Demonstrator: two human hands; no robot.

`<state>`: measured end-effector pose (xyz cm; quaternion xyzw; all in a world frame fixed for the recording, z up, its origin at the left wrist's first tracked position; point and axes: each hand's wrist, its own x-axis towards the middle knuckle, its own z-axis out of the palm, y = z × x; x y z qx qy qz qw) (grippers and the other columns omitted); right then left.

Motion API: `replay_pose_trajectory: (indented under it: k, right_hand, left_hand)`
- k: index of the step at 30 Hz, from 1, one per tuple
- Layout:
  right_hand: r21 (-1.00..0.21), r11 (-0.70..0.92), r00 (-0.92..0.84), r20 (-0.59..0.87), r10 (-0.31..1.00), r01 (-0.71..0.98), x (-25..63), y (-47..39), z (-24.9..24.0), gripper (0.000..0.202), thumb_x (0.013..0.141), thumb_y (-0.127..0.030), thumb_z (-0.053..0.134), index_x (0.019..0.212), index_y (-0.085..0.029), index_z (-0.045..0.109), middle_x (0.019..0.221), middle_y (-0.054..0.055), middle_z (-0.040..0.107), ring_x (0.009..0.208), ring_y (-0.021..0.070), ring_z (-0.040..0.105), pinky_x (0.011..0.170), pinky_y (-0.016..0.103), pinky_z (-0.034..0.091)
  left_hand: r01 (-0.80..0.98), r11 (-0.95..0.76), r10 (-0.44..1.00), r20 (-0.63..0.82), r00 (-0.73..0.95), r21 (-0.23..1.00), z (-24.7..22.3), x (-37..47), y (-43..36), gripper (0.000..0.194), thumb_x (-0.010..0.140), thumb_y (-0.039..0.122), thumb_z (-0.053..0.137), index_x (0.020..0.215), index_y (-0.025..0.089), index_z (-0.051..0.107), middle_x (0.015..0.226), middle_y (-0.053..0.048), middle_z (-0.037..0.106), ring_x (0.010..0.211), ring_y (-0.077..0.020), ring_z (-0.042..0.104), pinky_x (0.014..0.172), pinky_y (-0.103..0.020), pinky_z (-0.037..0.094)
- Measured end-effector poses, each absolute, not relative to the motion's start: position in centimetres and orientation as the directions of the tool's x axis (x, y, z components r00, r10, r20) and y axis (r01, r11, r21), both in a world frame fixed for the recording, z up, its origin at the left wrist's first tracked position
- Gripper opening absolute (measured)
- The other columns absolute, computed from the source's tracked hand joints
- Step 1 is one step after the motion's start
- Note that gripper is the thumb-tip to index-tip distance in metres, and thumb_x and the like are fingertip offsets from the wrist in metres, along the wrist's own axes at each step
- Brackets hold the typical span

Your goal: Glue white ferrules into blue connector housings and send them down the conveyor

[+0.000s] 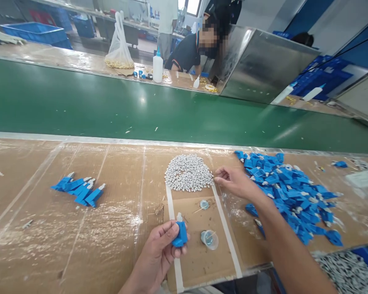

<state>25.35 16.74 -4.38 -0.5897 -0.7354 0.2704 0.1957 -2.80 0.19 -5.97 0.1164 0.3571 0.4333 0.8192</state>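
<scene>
The left hand point(162, 244) pinched a blue piece point(180, 236) above the desk point(116, 241); the right hand point(234, 181) curled at the white bits point(196, 173), grip indeterminate. Work appeared partway: small blue group point(79, 188) left, large blue pile point(286, 188) right; finished side unclear.

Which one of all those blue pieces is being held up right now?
The blue piece in the left hand, its white tip pointing up. The other blue pieces lie on the table.
</scene>
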Motion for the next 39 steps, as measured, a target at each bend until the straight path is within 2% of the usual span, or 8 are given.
replay_pose_trajectory:
  k: [3, 6, 10, 15, 20, 22, 27, 39]
  right_hand:
    - [-0.704, 0.155, -0.28, -0.065, 0.958, 0.693, 23.5, 16.6, -5.9, 0.016, 0.088, -0.023, 0.06, 0.102, -0.019, 0.066, 0.091, 0.006, 0.074, 0.075, 0.0189, 0.071, 0.071, 0.033, 0.058]
    - [-0.759, 0.162, -0.29, -0.037, 0.956, 0.631, 22.5, 16.7, -6.0, 0.022, 0.09, -0.021, 0.056, 0.11, -0.018, 0.065, 0.098, 0.007, 0.073, 0.08, 0.018, 0.071, 0.075, 0.033, 0.059]
    - [-0.781, 0.191, -0.29, 0.013, 0.957, 0.595, 22.8, 16.2, -4.5, 0.018, 0.09, -0.028, 0.061, 0.104, -0.019, 0.069, 0.089, 0.005, 0.071, 0.074, 0.0187, 0.067, 0.072, 0.035, 0.057]
    - [-0.793, 0.293, -0.45, 0.026, 0.892, 0.534, 20.1, 15.5, -4.3, 0.013, 0.091, -0.025, 0.061, 0.089, -0.021, 0.073, 0.085, 0.003, 0.069, 0.073, 0.0169, 0.065, 0.07, 0.032, 0.055]
    - [-0.801, 0.308, -0.435, 0.067, 0.898, 0.514, 20.0, 16.2, -4.8, 0.018, 0.096, -0.024, 0.054, 0.101, -0.019, 0.07, 0.096, 0.006, 0.07, 0.07, 0.0153, 0.068, 0.067, 0.032, 0.057]
    - [-0.784, 0.326, -0.432, 0.083, 0.898, 0.528, 21.6, 15.9, -4.3, 0.016, 0.096, -0.026, 0.057, 0.102, -0.019, 0.07, 0.094, 0.005, 0.071, 0.073, 0.0164, 0.068, 0.068, 0.032, 0.057]
    - [-0.691, 0.446, -0.557, 0.075, 0.827, 0.569, 24.2, 14.0, -3.3, 0.012, 0.091, -0.025, 0.068, 0.084, -0.022, 0.076, 0.082, 0.003, 0.069, 0.076, 0.0174, 0.064, 0.069, 0.03, 0.05]
    - [-0.471, 0.638, -0.663, 0.14, 0.735, 0.609, 22.6, 13.4, -4.9, 0.027, 0.096, -0.011, 0.051, 0.081, -0.018, 0.071, 0.082, 0.005, 0.057, 0.072, 0.0169, 0.053, 0.064, 0.029, 0.039]
  left_hand:
    - [-0.619, 0.596, 0.792, -0.498, 0.353, 0.511, -6.2, -2.9, 0.2, 0.025, 0.086, 0.034, 0.077, 0.089, 0.009, 0.073, 0.085, -0.009, 0.07, 0.063, -0.0084, 0.063, 0.054, -0.013, 0.048]
    - [-0.623, 0.585, 0.799, -0.5, 0.333, 0.52, -6.2, -3.0, 0.2, 0.025, 0.086, 0.033, 0.077, 0.09, 0.008, 0.074, 0.085, -0.009, 0.069, 0.063, -0.0087, 0.062, 0.054, -0.013, 0.048]
    - [-0.634, 0.579, 0.802, -0.497, 0.331, 0.513, -6.0, -2.9, 0.2, 0.026, 0.086, 0.033, 0.077, 0.091, 0.008, 0.074, 0.085, -0.011, 0.07, 0.063, -0.0084, 0.062, 0.054, -0.013, 0.048]
    - [-0.629, 0.573, 0.807, -0.495, 0.323, 0.525, -5.9, -2.6, 0.4, 0.026, 0.084, 0.033, 0.079, 0.091, 0.008, 0.074, 0.085, -0.01, 0.071, 0.063, -0.0087, 0.062, 0.053, -0.013, 0.048]
    - [-0.637, 0.572, 0.806, -0.501, 0.317, 0.517, -6.0, -2.8, 0.3, 0.027, 0.084, 0.033, 0.079, 0.091, 0.008, 0.073, 0.084, -0.01, 0.071, 0.063, -0.0084, 0.063, 0.053, -0.013, 0.048]
    - [-0.634, 0.574, 0.805, -0.498, 0.323, 0.518, -6.2, -2.8, 0.2, 0.026, 0.085, 0.033, 0.078, 0.091, 0.008, 0.073, 0.083, -0.01, 0.071, 0.063, -0.0085, 0.063, 0.053, -0.012, 0.048]
    - [-0.622, 0.568, 0.814, -0.482, 0.326, 0.539, -6.3, -2.7, 0.2, 0.025, 0.087, 0.033, 0.077, 0.092, 0.008, 0.072, 0.084, -0.011, 0.072, 0.063, -0.0089, 0.064, 0.054, -0.013, 0.049]
    - [-0.633, 0.55, 0.825, -0.47, 0.313, 0.544, -6.4, -2.7, -0.1, 0.026, 0.088, 0.033, 0.075, 0.093, 0.008, 0.071, 0.086, -0.01, 0.072, 0.063, -0.0082, 0.064, 0.054, -0.013, 0.05]
